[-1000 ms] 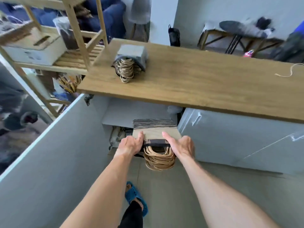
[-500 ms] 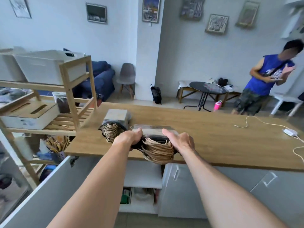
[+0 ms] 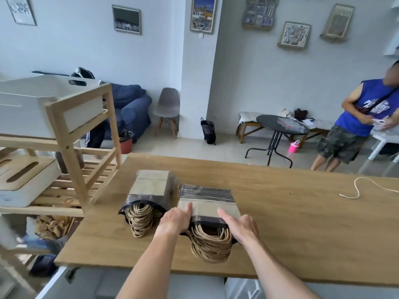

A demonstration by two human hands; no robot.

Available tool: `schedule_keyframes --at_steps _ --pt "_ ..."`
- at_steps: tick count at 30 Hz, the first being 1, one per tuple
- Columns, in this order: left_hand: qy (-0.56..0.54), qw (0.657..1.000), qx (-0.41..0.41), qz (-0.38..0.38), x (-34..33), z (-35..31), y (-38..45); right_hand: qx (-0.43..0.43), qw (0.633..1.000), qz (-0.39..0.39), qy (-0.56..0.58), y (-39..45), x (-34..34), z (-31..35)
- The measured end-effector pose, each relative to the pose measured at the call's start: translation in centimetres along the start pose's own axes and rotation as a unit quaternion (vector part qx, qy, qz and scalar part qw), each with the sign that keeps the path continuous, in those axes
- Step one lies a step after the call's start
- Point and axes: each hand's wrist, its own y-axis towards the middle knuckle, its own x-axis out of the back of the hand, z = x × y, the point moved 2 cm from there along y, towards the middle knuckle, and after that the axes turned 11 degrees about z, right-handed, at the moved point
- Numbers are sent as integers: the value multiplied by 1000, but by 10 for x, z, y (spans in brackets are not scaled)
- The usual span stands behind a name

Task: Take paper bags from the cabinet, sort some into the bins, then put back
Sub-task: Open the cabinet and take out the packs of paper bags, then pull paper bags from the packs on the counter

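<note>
Head cam, looking down: my left hand [image 3: 176, 220] and right hand [image 3: 241, 226] are clamped on either side of a wrapped bundle of paper bags [image 3: 208, 203], fingers curled over its near end, rope handles spilling toward me. It's sitting on the wooden countertop [image 3: 291, 223]. Just left of my left hand is a second bundle [image 3: 151, 186], same deal. Further left there's a wooden shelf rack [image 3: 71, 152] holding a white bin [image 3: 26, 104].
</note>
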Motion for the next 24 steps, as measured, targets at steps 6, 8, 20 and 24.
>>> schedule_keyframes --at_steps 6,8,20,24 --pt "-9 999 16 35 1 24 78 -48 999 11 12 66 -41 8" --pt "8 998 38 55 0 33 93 -61 998 18 15 84 -53 6" --pt "-22 989 76 122 -35 57 152 -72 997 30 24 138 -88 -12" --pt "-62 988 82 115 -29 45 161 -59 998 26 11 152 -87 -7"
